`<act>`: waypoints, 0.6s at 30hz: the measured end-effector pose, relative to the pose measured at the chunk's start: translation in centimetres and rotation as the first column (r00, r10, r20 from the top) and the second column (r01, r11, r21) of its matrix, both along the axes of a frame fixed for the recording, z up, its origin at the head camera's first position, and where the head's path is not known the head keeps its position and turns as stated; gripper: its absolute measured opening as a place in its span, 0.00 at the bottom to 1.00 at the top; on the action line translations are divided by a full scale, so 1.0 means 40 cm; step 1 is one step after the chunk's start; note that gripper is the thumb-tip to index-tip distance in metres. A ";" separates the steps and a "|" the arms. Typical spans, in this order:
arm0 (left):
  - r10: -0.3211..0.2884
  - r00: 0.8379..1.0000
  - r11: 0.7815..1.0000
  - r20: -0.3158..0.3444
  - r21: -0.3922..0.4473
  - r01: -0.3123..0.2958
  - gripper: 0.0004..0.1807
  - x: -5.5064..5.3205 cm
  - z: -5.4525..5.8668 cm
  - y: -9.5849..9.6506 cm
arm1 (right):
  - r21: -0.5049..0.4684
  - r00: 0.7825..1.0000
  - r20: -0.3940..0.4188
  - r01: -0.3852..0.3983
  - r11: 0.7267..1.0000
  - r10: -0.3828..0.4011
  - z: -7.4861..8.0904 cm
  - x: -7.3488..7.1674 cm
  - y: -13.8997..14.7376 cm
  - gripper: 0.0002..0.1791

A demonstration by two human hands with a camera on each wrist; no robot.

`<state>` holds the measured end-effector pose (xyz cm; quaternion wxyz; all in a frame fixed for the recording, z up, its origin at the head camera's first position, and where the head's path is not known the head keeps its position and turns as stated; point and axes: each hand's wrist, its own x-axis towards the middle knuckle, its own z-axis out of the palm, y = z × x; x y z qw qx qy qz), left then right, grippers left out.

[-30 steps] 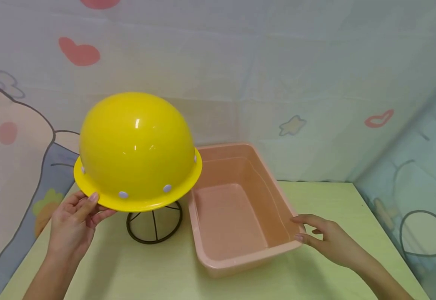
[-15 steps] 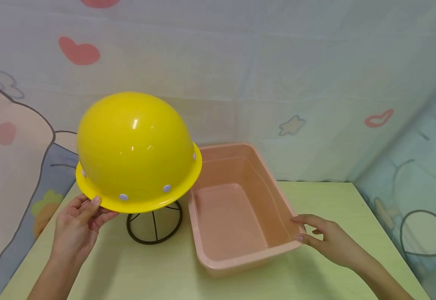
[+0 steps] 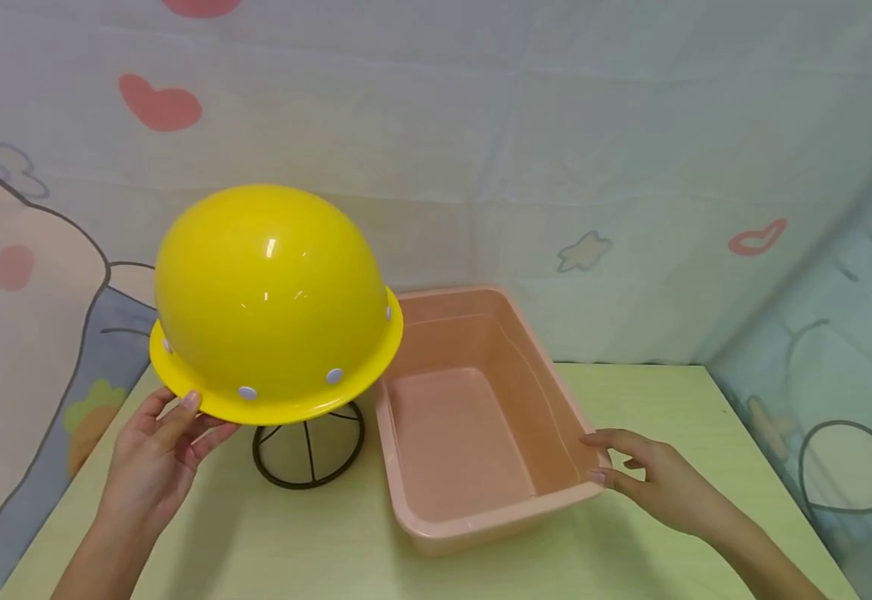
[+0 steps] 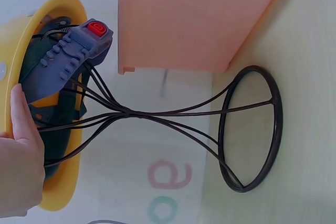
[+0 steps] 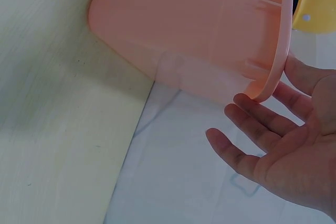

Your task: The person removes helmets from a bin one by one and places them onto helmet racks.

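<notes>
A yellow hard hat (image 3: 271, 300) with white rivets sits dome up on a dark wire stand (image 4: 128, 113), whose prongs reach inside it. My left hand (image 3: 152, 471) pinches the hat's brim at the front left, thumb on top and fingers underneath. From below, the left wrist view shows a grey adjusting strap with a red knob (image 4: 96, 28) in the hat's opening. On the right, a pink plastic basin (image 3: 507, 512) stands with nothing inside. My right hand (image 3: 661, 479) holds its near right corner between thumb and fingers; other fingers extend below the rim in the right wrist view.
Both the stand's ring base and the basin rest on a pale yellow-green table (image 3: 331, 550). Behind it hangs a light cloth backdrop (image 3: 631, 125) with printed hearts and a star. The hat's brim overlaps the basin's left edge in the head view.
My left hand has shifted slightly right with the brim, and the hat has turned and tilted a little. My right hand and the basin have stayed in place.
</notes>
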<state>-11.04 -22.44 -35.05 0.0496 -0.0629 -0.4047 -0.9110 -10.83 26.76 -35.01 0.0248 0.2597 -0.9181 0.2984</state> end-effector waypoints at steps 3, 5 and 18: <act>-0.004 1.000 1.000 0.000 -0.011 0.004 0.12 0.002 -0.001 -0.004 | 0.003 1.000 0.008 0.001 1.000 -0.001 0.001 -0.001 -0.001 0.21; -0.009 1.000 1.000 -0.004 -0.014 0.009 0.12 0.002 0.000 -0.006 | 0.005 1.000 0.012 0.001 1.000 -0.001 0.001 -0.001 -0.001 0.21; -0.051 0.995 0.998 -0.083 -0.026 0.049 0.14 0.005 0.008 -0.012 | 0.018 0.999 0.037 0.017 1.000 -0.018 0.006 0.001 0.000 0.21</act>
